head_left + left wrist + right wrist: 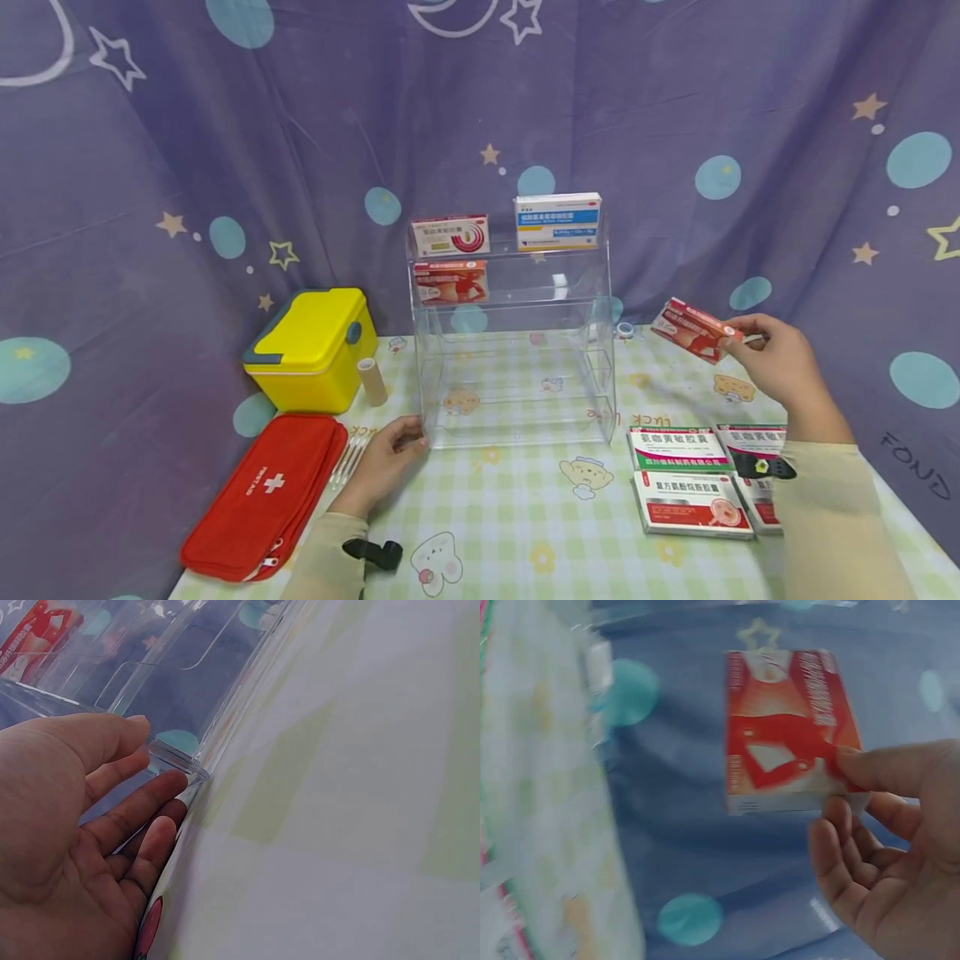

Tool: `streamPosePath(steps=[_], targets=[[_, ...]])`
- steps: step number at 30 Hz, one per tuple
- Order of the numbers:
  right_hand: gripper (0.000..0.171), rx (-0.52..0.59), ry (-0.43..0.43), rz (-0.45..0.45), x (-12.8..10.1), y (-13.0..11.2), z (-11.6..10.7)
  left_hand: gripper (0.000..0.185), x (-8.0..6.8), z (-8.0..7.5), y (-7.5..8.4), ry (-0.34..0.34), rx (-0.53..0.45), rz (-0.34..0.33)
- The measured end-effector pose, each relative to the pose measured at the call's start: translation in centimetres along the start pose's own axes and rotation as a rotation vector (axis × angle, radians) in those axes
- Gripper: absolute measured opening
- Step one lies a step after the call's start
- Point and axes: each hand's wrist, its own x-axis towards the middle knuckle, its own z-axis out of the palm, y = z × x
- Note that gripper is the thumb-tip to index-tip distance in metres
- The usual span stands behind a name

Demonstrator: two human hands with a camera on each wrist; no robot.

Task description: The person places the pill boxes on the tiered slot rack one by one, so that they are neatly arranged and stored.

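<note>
My right hand point(780, 358) pinches a red medicine box point(693, 329) between thumb and fingers, held up at a tilt to the right of the clear acrylic display rack point(517, 433). In the right wrist view the thumb lies over one corner of that box point(780, 727). My left hand point(390, 458) grips the rack's lower left front corner point(180, 756), thumb on one side and fingers on the other. On the rack's top tier stand a white-and-red box point(452, 237) at left and a blue-and-white box point(558, 222) at right. Another red box point(452, 283) stands at left one tier below.
Several medicine boxes point(693, 502) lie at the right front, partly behind my right sleeve. On the left are a yellow lidded box point(307, 350), a cardboard tube point(372, 383), a red first-aid pouch point(262, 500) and cotton swabs point(347, 462). A patterned curtain point(637, 100) hangs behind the table.
</note>
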Motion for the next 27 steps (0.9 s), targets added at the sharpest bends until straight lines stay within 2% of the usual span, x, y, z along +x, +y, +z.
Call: streamPosePath(steps=[5, 9, 13, 17, 22, 27], targets=[[0.043, 0.121, 0.219, -0.045, -0.4, -3.5, -0.9, 0.040, 0.0, -0.1, 0.0, -0.003, -0.001, -0.003], [0.038, 0.214, 0.296, -0.133, 0.2, -7.1, -1.5, 0.039, 0.0, -0.1, 0.0, -0.008, -0.007, -0.009], [0.034, 0.238, 0.303, -0.243, 1.4, -11.0, -1.8, 0.038, 0.1, -0.1, -0.1, -0.015, -0.026, -0.020], [0.031, 0.216, 0.298, -0.333, 2.9, -14.6, -1.2, 0.038, 0.2, -0.1, -0.1, -0.019, -0.039, -0.026], [0.028, 0.198, 0.261, -0.355, 5.2, -17.8, 0.4, 0.039, 0.3, -0.2, -0.1, -0.018, -0.048, -0.028], [0.025, 0.163, 0.203, -0.351, 7.6, -19.5, 2.3, 0.039, 0.2, -0.2, -0.1, -0.022, -0.052, -0.024]])
